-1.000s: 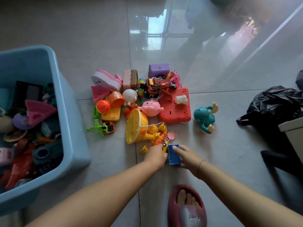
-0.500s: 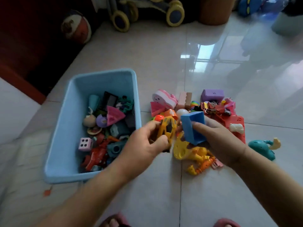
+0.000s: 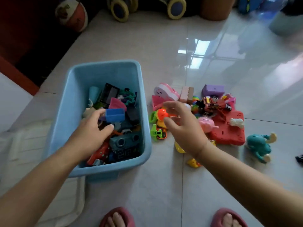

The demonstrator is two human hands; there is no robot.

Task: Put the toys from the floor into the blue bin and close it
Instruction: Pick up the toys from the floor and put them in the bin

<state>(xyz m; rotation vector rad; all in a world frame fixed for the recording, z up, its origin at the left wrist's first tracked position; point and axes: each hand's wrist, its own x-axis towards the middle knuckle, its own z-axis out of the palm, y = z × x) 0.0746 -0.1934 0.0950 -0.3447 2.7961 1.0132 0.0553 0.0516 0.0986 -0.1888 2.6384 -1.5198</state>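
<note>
Both hands are open: left hand [image 3: 91, 128] over the blue bin [image 3: 65, 115], right hand [image 3: 183, 128] above the toys [image 3: 226, 128]; best grab 2 toys per reach.

Glossy tiled floor [image 3: 164, 185], blue bin [image 3: 144, 125] at left, toy pile [image 3: 213, 112] beside it, teal whale toy [image 3: 259, 145] apart.

Home interior, likely a living or play room: glossy pale tiled floor [image 3: 164, 46] with window light reflected at upper right. A scatter of small plastic toys [image 3: 211, 115] lies right of centre beside an open blue bin [image 3: 144, 112] already holding more; a ball [image 3: 72, 13] sits at upper left, and the yellow-rimmed wheels of a ride-on toy or stroller [image 3: 119, 7] along the top edge. Bare feet in pink slippers [image 3: 117, 217] at the bottom edge.
</note>
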